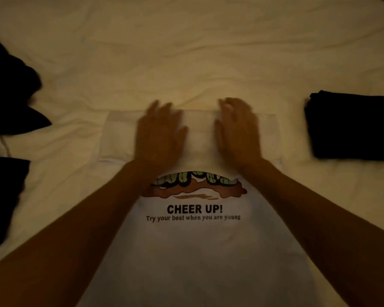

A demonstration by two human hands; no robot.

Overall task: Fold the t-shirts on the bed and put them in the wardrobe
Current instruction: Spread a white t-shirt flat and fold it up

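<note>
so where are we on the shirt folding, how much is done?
Done: one dark folded garment lies flat on the bed sheet, at the right. In hand: the white printed t-shirt, its far end folded over; left hand and right hand press flat on that fold. Left: finishing this fold, the loose dark clothes at the left edge, and all wardrobe trips; no wardrobe in view.

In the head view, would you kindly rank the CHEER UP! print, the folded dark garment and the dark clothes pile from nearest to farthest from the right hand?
1. CHEER UP! print, on the white t-shirt just below the right hand.
2. Folded dark garment, on the bed to the right.
3. Dark clothes pile, at the far left edge, beyond the left hand.
</note>
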